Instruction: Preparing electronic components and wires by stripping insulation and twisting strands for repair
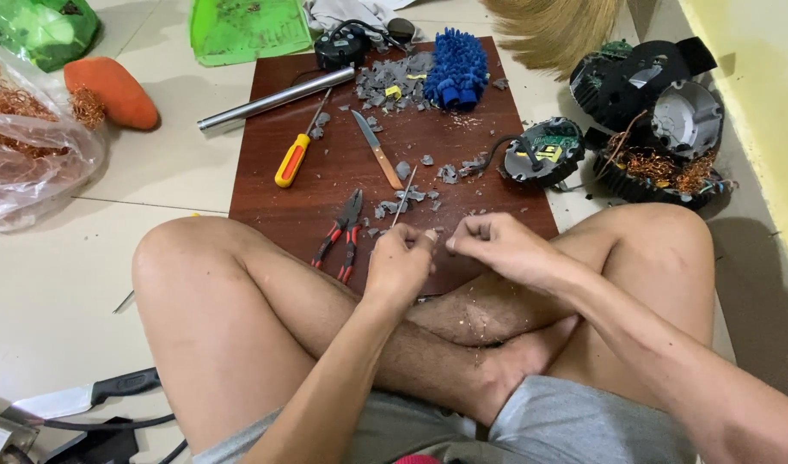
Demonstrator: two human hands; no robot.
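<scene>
I sit cross-legged on the floor with a dark wooden board (pixel 462 142) in front of my knees. My left hand (pixel 400 262) is closed around a thin metal rod (pixel 405 191) that slants up over the board. My right hand (pixel 495 245) meets it with the fingertips pinched together; what they hold is too small to see. Red-handled pliers (pixel 342 234) lie just left of my left hand. Grey broken bits (pixel 402 196) are scattered near the rod.
On the board lie a yellow-handled screwdriver (pixel 292 159), a small knife (pixel 377 148), a metal tube (pixel 273 98) and a blue mitt (pixel 456 69). A round circuit unit (pixel 544 151) and black motor parts with copper wire (pixel 660 172) sit right. A bag of copper wire (pixel 20 142) is left, a knife (pixel 76 397) lower left.
</scene>
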